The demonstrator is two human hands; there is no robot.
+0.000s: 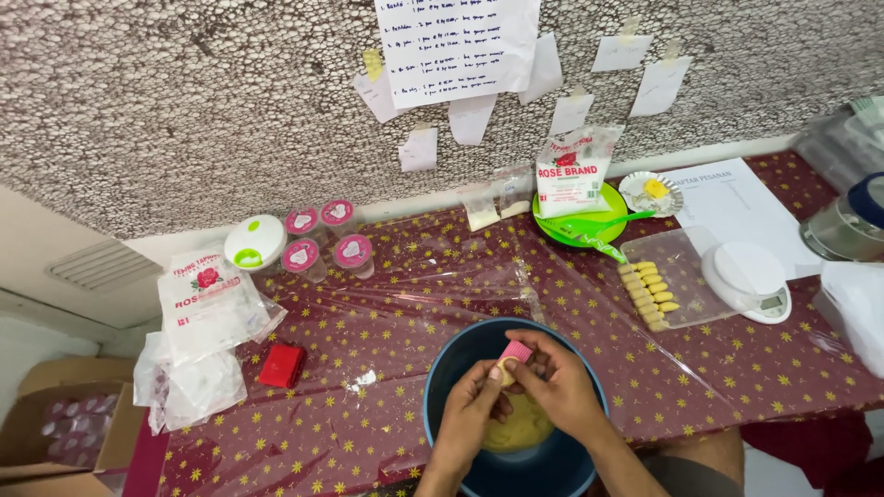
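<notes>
A dark blue bowl [451,361] sits at the table's near edge with pale yellow dough [521,429] in its bottom. Over it my left hand [474,412] and my right hand [553,381] meet around a small lump of dough. My right hand also grips a small pink ridged tool [516,351] pressed against that lump. To the right a clear plastic tray [686,262] carries a row of several shaped yellow dough pieces [648,294].
A white kitchen scale [748,279] stands beside the tray. Flour bags lie at the left [207,304] and on a green plate [610,207] at the back. Pink-lidded jars [322,241], a white round container [254,243], a red box [281,364] and paper notes [456,46] on the wall.
</notes>
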